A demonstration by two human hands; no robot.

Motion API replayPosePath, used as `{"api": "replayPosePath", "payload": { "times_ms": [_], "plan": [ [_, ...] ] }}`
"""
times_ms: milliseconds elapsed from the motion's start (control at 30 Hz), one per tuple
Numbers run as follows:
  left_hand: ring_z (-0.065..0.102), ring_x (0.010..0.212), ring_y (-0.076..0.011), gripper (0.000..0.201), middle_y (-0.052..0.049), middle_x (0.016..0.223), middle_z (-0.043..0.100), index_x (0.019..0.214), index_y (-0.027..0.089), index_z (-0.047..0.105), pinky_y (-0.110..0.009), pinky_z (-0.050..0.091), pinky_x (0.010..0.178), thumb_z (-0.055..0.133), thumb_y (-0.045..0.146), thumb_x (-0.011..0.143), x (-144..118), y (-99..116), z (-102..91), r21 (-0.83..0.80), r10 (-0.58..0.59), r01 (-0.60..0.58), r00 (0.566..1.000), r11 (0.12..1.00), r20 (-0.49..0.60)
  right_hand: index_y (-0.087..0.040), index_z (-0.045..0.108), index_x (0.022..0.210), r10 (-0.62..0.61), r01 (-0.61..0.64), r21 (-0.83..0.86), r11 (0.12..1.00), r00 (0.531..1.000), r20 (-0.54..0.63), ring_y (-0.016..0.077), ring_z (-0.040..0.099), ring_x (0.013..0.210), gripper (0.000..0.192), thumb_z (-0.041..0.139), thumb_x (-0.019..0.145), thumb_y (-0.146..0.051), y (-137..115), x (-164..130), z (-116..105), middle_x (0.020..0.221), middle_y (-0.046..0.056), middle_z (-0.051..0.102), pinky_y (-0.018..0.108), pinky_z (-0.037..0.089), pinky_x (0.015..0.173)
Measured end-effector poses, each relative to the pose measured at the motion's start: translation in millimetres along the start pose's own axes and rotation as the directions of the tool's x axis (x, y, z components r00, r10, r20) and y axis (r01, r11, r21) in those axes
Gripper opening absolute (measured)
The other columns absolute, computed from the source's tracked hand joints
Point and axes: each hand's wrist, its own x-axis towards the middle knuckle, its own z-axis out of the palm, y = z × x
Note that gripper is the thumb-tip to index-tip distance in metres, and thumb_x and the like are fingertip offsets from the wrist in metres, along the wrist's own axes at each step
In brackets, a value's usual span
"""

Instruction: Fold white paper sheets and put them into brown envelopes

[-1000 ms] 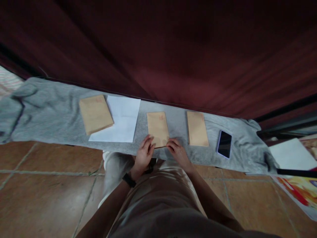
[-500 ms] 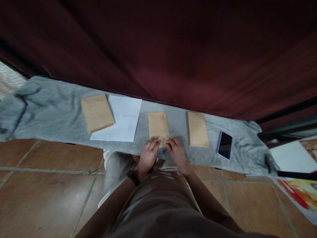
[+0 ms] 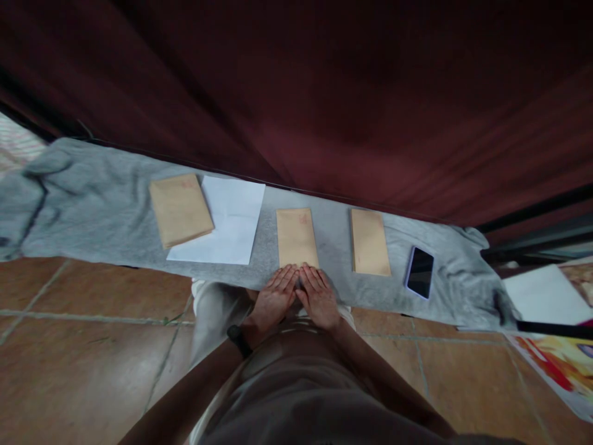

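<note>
Count: three brown envelopes, one white sheet, one phone, all on a grey cloth spread over the tiled floor.

The left hand and right hand lie flat, fingers extended and released, side by side at the near end of the middle envelope; fingertips appear to rest on its edge (view dim, contact uncertain).

From that envelope, the left envelope lies at 9 o'clock, overlapping the white sheet; the right envelope at 3 o'clock, the phone beyond. A dark red curtain hangs at 12 o'clock.
</note>
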Motion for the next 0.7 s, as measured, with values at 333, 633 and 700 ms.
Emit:
{"api": "replayPosePath", "payload": {
  "times_ms": [333, 633, 700],
  "plan": [
    [0.052, 0.144, -0.0290, 0.050, -0.015, 0.154, 0.054, 0.151, 0.018, 0.054, -0.050, 0.041, 0.122, 0.047, 0.027, 0.103, -11.4, -15.9, -11.6, -0.012, -0.047, 0.046, 0.997, 0.999, -0.053, -0.014, 0.034, 0.162, 0.048, -0.050, -0.063, 0.997, 0.998, -0.033, 0.0265, 0.040, 0.152, 0.060, 0.047, 0.107, -0.033, 25.5, -12.2, -2.5, 0.164, 0.014, 0.042, 0.050, 0.032, 0.127],
    [0.053, 0.143, -0.0341, 0.047, -0.020, 0.151, 0.057, 0.145, 0.011, 0.058, -0.051, 0.046, 0.118, 0.047, 0.027, 0.102, -12.1, -8.8, -5.2, 0.002, -0.115, 0.116, 0.989, 0.993, -0.090, -0.013, 0.033, 0.162, 0.097, -0.106, -0.082, 0.991, 0.989, -0.111, 0.0310, 0.037, 0.154, 0.061, 0.047, 0.106, -0.033, 16.0, -10.8, 1.0, 0.165, 0.016, 0.040, 0.056, 0.029, 0.127],
    [0.054, 0.141, -0.0356, 0.045, -0.022, 0.148, 0.059, 0.141, 0.010, 0.062, -0.051, 0.049, 0.114, 0.046, 0.025, 0.102, -10.1, -6.8, -1.8, -0.005, -0.137, 0.137, 0.986, 0.991, -0.093, -0.015, 0.033, 0.163, 0.041, -0.046, -0.068, 0.997, 0.996, -0.081, 0.0290, 0.035, 0.155, 0.061, 0.047, 0.106, -0.033, 5.5, -6.6, 2.1, 0.167, 0.013, 0.037, 0.054, 0.029, 0.127]
  ]
}}
